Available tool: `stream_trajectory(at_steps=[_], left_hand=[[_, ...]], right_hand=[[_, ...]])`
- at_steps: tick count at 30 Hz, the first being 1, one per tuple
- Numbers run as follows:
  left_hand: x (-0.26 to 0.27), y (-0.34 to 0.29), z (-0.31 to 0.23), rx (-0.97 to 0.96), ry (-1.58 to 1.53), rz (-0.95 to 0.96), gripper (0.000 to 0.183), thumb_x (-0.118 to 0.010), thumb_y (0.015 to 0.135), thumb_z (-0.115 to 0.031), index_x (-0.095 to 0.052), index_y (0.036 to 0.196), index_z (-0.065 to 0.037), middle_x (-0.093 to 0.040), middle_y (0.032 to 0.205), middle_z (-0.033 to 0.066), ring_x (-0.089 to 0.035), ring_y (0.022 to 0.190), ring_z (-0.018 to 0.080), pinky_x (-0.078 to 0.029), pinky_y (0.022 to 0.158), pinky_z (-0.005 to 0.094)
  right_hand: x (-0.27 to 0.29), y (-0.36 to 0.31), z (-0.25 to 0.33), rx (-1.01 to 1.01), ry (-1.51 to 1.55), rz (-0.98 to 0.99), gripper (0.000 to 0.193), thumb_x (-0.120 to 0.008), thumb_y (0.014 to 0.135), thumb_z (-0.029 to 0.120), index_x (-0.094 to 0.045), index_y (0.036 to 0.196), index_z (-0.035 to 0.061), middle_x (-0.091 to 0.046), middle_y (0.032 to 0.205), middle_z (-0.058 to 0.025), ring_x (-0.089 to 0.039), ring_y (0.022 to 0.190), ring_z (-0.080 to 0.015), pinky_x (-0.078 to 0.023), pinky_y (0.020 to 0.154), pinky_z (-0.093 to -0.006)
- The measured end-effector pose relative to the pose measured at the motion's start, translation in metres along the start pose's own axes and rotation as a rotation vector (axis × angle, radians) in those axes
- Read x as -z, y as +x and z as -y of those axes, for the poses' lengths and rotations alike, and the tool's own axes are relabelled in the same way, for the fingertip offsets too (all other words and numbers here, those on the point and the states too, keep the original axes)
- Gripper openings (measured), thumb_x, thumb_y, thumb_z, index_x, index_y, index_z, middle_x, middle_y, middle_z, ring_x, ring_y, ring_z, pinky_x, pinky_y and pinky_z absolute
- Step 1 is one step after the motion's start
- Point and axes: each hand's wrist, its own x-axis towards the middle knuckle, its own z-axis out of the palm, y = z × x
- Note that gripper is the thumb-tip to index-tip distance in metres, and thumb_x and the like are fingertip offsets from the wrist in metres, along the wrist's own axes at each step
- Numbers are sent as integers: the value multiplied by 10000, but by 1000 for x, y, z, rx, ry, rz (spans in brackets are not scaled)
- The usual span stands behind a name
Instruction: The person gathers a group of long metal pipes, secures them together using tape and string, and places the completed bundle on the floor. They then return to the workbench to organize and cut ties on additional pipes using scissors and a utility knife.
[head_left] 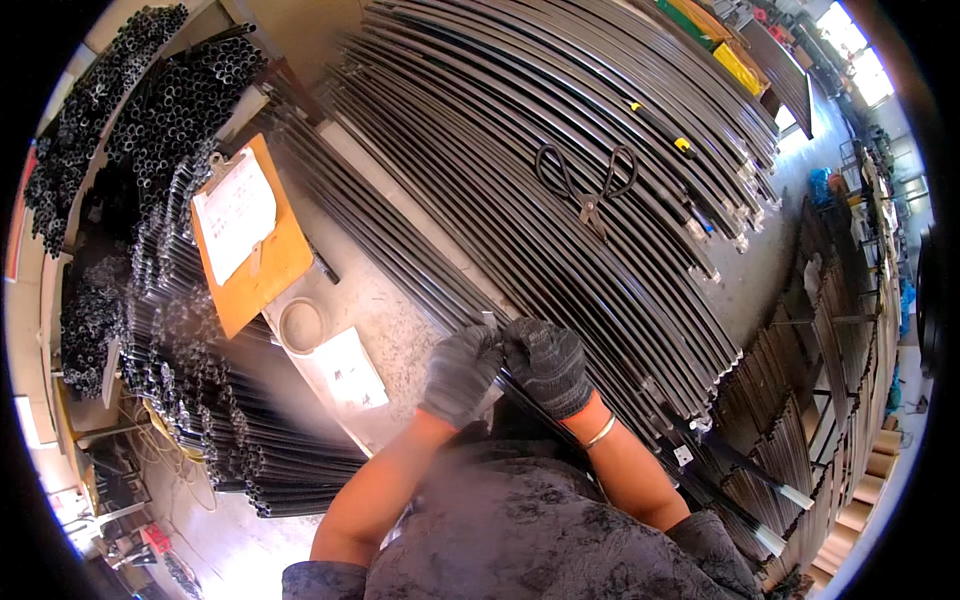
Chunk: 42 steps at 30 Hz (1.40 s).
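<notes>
My left hand [460, 375] and my right hand [548, 367], both in dark grey knit gloves, meet close in front of my body. The fingers of both are curled in, and what they pinch is hidden by the gloves. Just above the left fingers a small pale piece [488, 319] shows. Beneath and beyond the hands run long black tubes [410, 265], laid side by side in a narrow bunch on the table. A wide layer of glossy dark tubes [480, 180] spreads to the right. Black-handled scissors [588, 200] lie on top of it.
An orange clipboard [285, 255] with a white paper lies at the left, by a tape roll [302, 325] and a white printed sheet [350, 368]. Stacked black tubes [190, 100] fill the far left. Racks of tubes [790, 430] stand at the right.
</notes>
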Motion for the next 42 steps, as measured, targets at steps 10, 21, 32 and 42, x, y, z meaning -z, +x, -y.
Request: stream_trajectory(at_steps=[10, 21, 32, 42], left_hand=[[14, 1, -15, 557, -797, 155, 72, -656, 836, -121, -677, 845, -53, -568, 648, -50, -431, 483, 44, -322, 427, 211], [6, -11, -17, 278, -426, 0, 137, -636, 861, -126, -693, 920, -17, -635, 693, 6, -528, 587, 74, -426, 524, 261], [14, -12, -22, -53, 147, -133, 176, -683, 820, -163, -666, 770, 4, -623, 644, 126, -534, 531, 196, -455, 553, 332], [18, -1, 15, -24, 139, -194, 90, -664, 785, -96, -681, 770, -8, -647, 691, 145, -615, 597, 219, -483, 580, 331]], right_hand=[[15, -4, 16, -90, 140, -11, 260, -725, 693, 49, -631, 934, 40, -627, 937, -145, -628, 832, -312, -529, 709, -385], [-1, -1, 22, -42, -40, -100, 155, -695, 660, 73, -613, 791, 70, -597, 832, -123, -608, 680, -306, -501, 582, -385], [3, 7, 24, -94, -147, 65, 187, -676, 662, 125, -624, 823, 46, -615, 885, -174, -612, 730, -328, -505, 636, -407], [13, 25, 34, -169, -267, 343, 248, -654, 679, 164, -635, 864, 0, -630, 904, -233, -614, 762, -375, -510, 692, -440]])
